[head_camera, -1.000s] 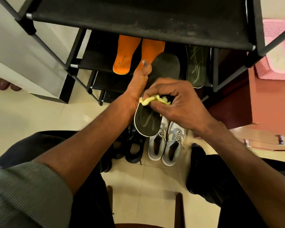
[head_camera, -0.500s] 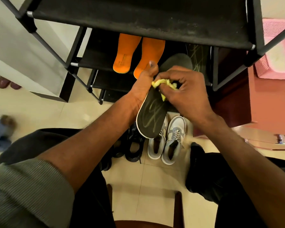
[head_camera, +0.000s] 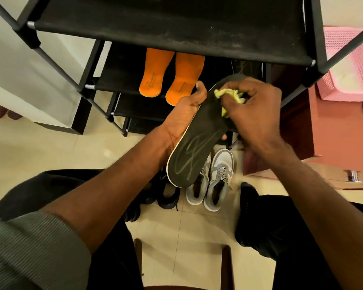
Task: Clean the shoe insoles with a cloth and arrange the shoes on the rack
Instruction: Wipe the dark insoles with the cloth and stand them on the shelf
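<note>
Cloth point(head_camera: 231, 95) now higher up insole point(head_camera: 197, 147)

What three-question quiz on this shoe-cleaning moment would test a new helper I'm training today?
1. Multiple choice: the right hand grips which item? A) yellow cloth B) a brush C) a shoelace
2. True or false: the left hand holds the black insole by its edge, in the air above the grey shoes.
3. Fill in: the two orange insoles lie on a shelf of the black ___.

Key: 1 A. 2 True. 3 rack.
</note>
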